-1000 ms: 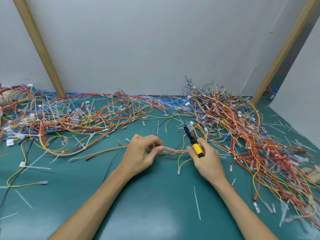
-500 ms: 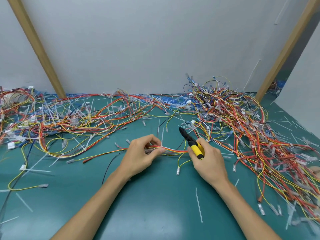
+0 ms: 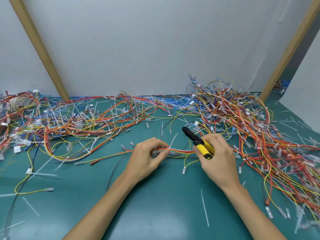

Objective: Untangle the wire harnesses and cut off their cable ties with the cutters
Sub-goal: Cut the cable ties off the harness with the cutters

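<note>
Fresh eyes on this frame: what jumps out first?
Masses of red and yellow wire harnesses sprawl across the back and right of the green mat. At centre, the left hand pinches one wire bundle with a white cable tie sticking up, while the right hand grips yellow-handled cutters just right of it. Cut tie strips litter the mat near the forearms.

No legible text, label, brand, number or sign; the cutters [image 3: 197,142] in my right hand [image 3: 219,161] show no readable marking.
</note>
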`<move>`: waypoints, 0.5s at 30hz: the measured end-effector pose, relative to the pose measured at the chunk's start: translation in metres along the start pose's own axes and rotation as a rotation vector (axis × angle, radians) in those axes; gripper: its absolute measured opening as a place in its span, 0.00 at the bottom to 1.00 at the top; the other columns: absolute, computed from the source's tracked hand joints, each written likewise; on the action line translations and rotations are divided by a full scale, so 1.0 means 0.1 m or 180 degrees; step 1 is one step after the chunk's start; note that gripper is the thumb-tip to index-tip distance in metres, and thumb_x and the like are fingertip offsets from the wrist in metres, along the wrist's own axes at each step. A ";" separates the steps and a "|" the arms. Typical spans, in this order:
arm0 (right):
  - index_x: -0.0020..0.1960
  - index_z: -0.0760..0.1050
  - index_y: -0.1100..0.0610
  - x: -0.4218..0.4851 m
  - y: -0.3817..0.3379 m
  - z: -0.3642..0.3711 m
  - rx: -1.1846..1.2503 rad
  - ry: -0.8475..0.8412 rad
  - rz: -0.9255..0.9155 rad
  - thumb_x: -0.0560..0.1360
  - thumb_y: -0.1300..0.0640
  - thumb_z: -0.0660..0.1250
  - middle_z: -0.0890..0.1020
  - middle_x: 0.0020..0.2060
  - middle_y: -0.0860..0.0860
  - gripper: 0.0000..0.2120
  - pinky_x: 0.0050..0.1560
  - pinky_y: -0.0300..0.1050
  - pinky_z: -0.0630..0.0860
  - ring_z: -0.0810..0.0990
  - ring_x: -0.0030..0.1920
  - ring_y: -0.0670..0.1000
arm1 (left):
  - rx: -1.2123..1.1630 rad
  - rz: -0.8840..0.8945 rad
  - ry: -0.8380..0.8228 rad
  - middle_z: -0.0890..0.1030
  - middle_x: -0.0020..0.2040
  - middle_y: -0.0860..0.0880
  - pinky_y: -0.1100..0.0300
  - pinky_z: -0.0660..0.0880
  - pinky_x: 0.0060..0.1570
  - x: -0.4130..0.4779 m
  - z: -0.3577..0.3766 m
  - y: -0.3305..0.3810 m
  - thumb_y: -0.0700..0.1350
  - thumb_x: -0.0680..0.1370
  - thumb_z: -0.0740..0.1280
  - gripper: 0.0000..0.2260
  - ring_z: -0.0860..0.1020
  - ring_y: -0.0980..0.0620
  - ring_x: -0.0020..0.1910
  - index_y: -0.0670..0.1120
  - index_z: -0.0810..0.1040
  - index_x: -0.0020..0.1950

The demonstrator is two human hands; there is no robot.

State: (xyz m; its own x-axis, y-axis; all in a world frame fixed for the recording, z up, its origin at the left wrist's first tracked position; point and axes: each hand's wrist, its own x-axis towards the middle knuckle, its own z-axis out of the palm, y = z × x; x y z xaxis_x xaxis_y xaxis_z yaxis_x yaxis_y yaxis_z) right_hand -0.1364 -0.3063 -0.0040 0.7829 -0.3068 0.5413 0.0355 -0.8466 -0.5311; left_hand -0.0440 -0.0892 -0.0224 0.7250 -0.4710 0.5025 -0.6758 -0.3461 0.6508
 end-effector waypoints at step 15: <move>0.45 0.76 0.51 -0.10 -0.57 0.26 0.2045 -0.0461 0.0839 0.76 0.63 0.72 0.83 0.35 0.46 0.08 0.32 0.32 0.73 0.83 0.33 0.48 | 0.0245 0.0369 0.0071 0.79 0.46 0.61 0.53 0.70 0.53 -0.05 0.07 0.11 0.51 0.78 0.71 0.02 0.77 0.61 0.45 0.56 0.79 0.49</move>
State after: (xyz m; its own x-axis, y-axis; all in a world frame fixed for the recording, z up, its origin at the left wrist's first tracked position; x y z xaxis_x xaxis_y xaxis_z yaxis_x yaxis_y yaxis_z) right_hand -0.1301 -0.2438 0.0038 0.8890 -0.3673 0.2734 0.1580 -0.3142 -0.9361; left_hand -0.0561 -0.0969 -0.0213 0.6436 -0.4935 0.5850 -0.7628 -0.3519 0.5425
